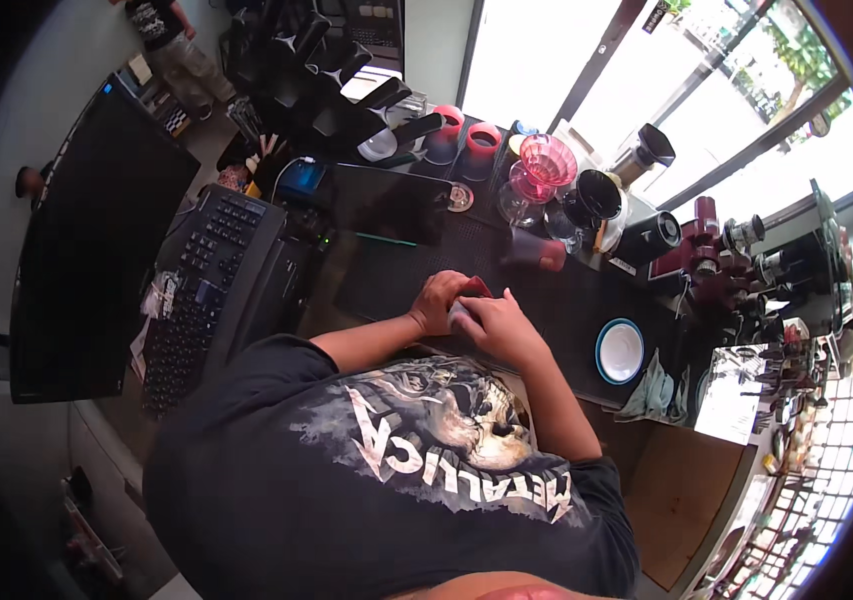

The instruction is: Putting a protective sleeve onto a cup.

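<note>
Close in front of my body, over the near edge of the black counter mat (396, 277), my two hands meet around one small cup-like object (477, 286) with a red rim and a greyish, translucent body. My left hand (441, 301) wraps its left side. My right hand (498, 324) lies over its near and right side, thumb against the grey part. The fingers hide most of it. Beyond them a similar red-rimmed dark cup (535, 250) lies on its side on the mat. To the right a white bowl (620, 351) with a blue rim rests on the mat.
Two red-rimmed cups (481, 142), a pink ribbed dripper (546, 160), a black dripper (597, 196) and a dark red grinder (696, 240) stand at the back. A keyboard (209, 285) and monitor (89, 255) are left; a cloth (655, 394) hangs right. A person (171, 45) stands far left.
</note>
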A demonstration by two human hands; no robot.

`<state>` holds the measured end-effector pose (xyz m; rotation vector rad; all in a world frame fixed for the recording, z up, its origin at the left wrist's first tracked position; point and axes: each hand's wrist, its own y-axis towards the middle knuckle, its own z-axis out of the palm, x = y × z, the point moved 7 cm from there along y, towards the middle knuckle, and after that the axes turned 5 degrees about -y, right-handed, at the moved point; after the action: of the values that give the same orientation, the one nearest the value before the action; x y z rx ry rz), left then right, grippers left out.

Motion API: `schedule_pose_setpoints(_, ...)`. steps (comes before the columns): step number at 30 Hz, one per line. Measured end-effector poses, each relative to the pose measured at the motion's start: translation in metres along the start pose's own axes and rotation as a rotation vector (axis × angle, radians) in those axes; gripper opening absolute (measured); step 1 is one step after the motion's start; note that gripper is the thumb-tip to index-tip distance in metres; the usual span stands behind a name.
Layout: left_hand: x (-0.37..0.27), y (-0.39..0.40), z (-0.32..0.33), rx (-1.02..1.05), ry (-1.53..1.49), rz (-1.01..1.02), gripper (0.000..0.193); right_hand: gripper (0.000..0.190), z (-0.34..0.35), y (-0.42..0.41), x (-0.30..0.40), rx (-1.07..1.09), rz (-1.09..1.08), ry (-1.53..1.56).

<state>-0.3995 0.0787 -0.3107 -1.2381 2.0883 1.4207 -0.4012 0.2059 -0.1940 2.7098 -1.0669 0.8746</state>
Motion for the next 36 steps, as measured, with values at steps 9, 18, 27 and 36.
schedule_pose_setpoints(9, 0.025, -0.015, 0.012, 0.072, 0.037, -0.111, 0.082, 0.063, 0.025, 0.012, 0.006, -0.043, 0.081, -0.372)
schedule_pose_setpoints(18, 0.027, -0.016, 0.017, 0.109, 0.082, -0.131, 0.083, 0.051, 0.044, 0.015, -0.011, -0.316, -0.025, -0.475)
schedule_pose_setpoints(27, 0.031, -0.015, 0.022, 0.072, 0.12, -0.128, 0.084, 0.042, -0.017, -0.012, 0.019, -0.75, -0.184, -0.195)
schedule_pose_setpoints(36, 0.075, -0.039, 0.034, 0.129, 0.114, -0.171, 0.076, 0.056, 0.031, 0.004, 0.014, -0.428, -0.019, -0.394)
